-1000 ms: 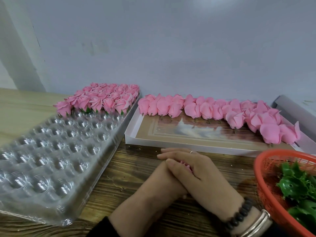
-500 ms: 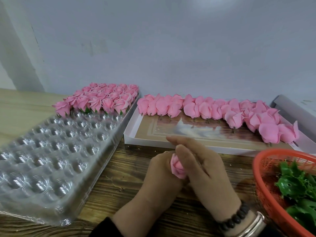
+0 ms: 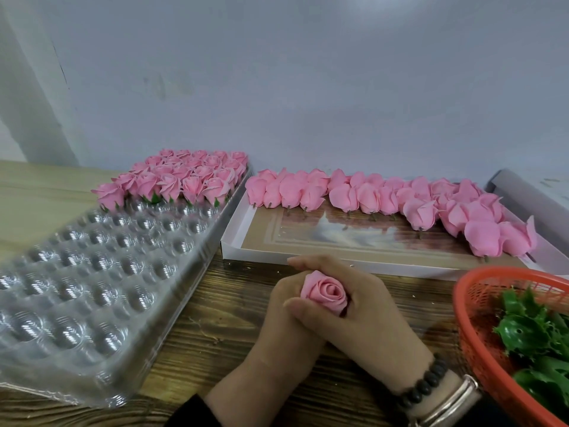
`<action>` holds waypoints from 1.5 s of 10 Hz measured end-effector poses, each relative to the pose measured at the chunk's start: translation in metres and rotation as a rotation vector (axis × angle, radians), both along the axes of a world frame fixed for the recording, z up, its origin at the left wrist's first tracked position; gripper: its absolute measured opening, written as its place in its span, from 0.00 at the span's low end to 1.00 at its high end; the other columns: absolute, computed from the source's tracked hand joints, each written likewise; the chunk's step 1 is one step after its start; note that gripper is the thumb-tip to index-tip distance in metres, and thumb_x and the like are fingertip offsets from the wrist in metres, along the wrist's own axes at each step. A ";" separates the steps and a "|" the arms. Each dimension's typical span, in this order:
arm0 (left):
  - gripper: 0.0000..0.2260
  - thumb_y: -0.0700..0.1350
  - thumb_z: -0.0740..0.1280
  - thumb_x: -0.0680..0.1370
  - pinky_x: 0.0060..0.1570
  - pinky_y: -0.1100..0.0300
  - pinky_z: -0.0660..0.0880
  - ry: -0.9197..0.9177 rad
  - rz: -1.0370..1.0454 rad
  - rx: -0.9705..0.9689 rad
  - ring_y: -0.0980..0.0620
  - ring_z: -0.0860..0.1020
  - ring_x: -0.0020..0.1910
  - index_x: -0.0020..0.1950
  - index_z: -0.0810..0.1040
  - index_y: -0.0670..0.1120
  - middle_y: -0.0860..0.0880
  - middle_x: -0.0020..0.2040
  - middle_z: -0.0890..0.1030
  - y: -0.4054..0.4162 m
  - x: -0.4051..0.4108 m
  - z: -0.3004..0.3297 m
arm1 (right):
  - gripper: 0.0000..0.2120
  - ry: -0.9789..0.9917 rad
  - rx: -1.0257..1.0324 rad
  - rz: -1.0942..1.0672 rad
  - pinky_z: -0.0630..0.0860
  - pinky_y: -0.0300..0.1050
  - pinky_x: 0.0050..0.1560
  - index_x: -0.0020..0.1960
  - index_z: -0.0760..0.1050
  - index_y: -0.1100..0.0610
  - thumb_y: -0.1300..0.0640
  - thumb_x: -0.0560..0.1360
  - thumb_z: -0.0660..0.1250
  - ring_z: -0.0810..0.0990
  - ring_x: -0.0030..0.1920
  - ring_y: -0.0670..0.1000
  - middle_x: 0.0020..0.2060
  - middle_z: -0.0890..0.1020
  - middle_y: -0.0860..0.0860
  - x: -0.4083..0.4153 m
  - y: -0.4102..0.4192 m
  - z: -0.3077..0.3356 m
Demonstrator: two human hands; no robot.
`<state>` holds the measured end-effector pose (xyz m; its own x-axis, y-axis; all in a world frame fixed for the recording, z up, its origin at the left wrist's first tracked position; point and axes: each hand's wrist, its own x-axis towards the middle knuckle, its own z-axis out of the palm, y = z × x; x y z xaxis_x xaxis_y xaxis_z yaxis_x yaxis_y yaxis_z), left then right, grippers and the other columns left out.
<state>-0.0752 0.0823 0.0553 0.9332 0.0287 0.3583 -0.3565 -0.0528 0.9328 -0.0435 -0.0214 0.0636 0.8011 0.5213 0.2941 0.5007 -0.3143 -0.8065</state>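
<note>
Both hands meet over the near middle of the wooden table (image 3: 234,318), clamped round a single pink rose head (image 3: 324,292). The right hand (image 3: 369,315) lies on top, one finger (image 3: 311,262) curled over the far side of the bloom and its thumb pressed against the near side. The left hand (image 3: 283,328) cups it from below. The rose's long axis runs up out of the fists, its spiral of petals facing us and its base buried between the palms, so we cannot tell whether a calyx is fitted.

We judge that the coming move turns on two directions. The clear blister tray (image 3: 101,282) lies to the left, its open wells nearer the left hand and its far rows filled with finished roses (image 3: 187,180). The orange basket (image 3: 462,306) of green calyxes (image 3: 523,331) sits at the right, nearer the right hand. Just beyond the hands, a white box (image 3: 234,245) holds loose rose heads (image 3: 385,198) along its far side.
</note>
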 end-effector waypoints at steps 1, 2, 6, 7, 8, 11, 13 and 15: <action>0.10 0.34 0.68 0.73 0.35 0.70 0.74 -0.031 0.031 0.084 0.61 0.80 0.36 0.38 0.79 0.48 0.55 0.35 0.82 0.002 -0.001 0.002 | 0.27 -0.024 -0.057 0.032 0.76 0.40 0.53 0.58 0.70 0.34 0.30 0.60 0.64 0.77 0.52 0.37 0.49 0.78 0.36 0.002 -0.003 0.000; 0.10 0.37 0.68 0.74 0.36 0.69 0.74 0.017 0.105 0.130 0.61 0.81 0.37 0.38 0.79 0.52 0.58 0.35 0.82 0.003 0.004 -0.004 | 0.22 -0.089 0.059 -0.010 0.75 0.43 0.56 0.57 0.71 0.36 0.33 0.65 0.63 0.76 0.55 0.40 0.51 0.78 0.36 0.001 -0.001 -0.002; 0.20 0.38 0.52 0.81 0.57 0.81 0.50 0.210 0.087 0.569 0.65 0.60 0.67 0.73 0.53 0.42 0.47 0.73 0.59 -0.003 0.002 -0.008 | 0.16 -0.074 -0.144 0.100 0.66 0.31 0.63 0.54 0.81 0.49 0.50 0.75 0.56 0.72 0.59 0.34 0.52 0.82 0.40 0.002 0.003 0.002; 0.17 0.31 0.60 0.77 0.39 0.79 0.69 0.277 0.010 0.505 0.74 0.75 0.39 0.66 0.66 0.36 0.46 0.55 0.76 0.002 -0.002 -0.006 | 0.14 -0.058 -0.188 0.132 0.70 0.35 0.59 0.56 0.79 0.47 0.51 0.77 0.57 0.76 0.54 0.37 0.52 0.81 0.41 -0.001 0.002 0.005; 0.10 0.35 0.60 0.78 0.28 0.70 0.72 0.290 -0.099 0.500 0.57 0.77 0.27 0.38 0.75 0.40 0.54 0.30 0.79 0.001 -0.001 -0.008 | 0.18 -0.060 -0.182 0.123 0.72 0.34 0.53 0.58 0.77 0.43 0.47 0.73 0.55 0.77 0.46 0.33 0.50 0.81 0.41 -0.001 0.000 0.006; 0.09 0.39 0.65 0.75 0.35 0.75 0.72 0.028 0.128 0.481 0.69 0.78 0.39 0.41 0.81 0.51 0.62 0.34 0.79 0.000 0.004 -0.005 | 0.17 -0.209 0.146 -0.127 0.73 0.39 0.56 0.55 0.76 0.42 0.39 0.71 0.57 0.76 0.56 0.40 0.51 0.80 0.37 -0.006 0.004 -0.003; 0.14 0.29 0.62 0.75 0.35 0.79 0.69 0.016 0.183 0.356 0.75 0.75 0.36 0.42 0.77 0.49 0.63 0.31 0.78 -0.005 0.000 -0.010 | 0.20 -0.173 0.130 -0.140 0.71 0.37 0.58 0.50 0.82 0.51 0.45 0.74 0.54 0.77 0.54 0.39 0.49 0.82 0.40 -0.005 0.013 -0.009; 0.17 0.37 0.59 0.79 0.44 0.87 0.56 0.050 0.044 0.719 0.82 0.55 0.47 0.67 0.66 0.43 0.63 0.54 0.58 -0.002 0.013 -0.011 | 0.17 -0.105 -0.051 -0.002 0.67 0.31 0.61 0.51 0.81 0.51 0.50 0.73 0.56 0.75 0.56 0.36 0.51 0.81 0.40 -0.001 0.007 0.001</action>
<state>-0.0624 0.0802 0.0447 0.9522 -0.1600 0.2601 -0.2980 -0.6731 0.6769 -0.0442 -0.0146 0.0642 0.7679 0.5366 0.3499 0.5814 -0.3545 -0.7323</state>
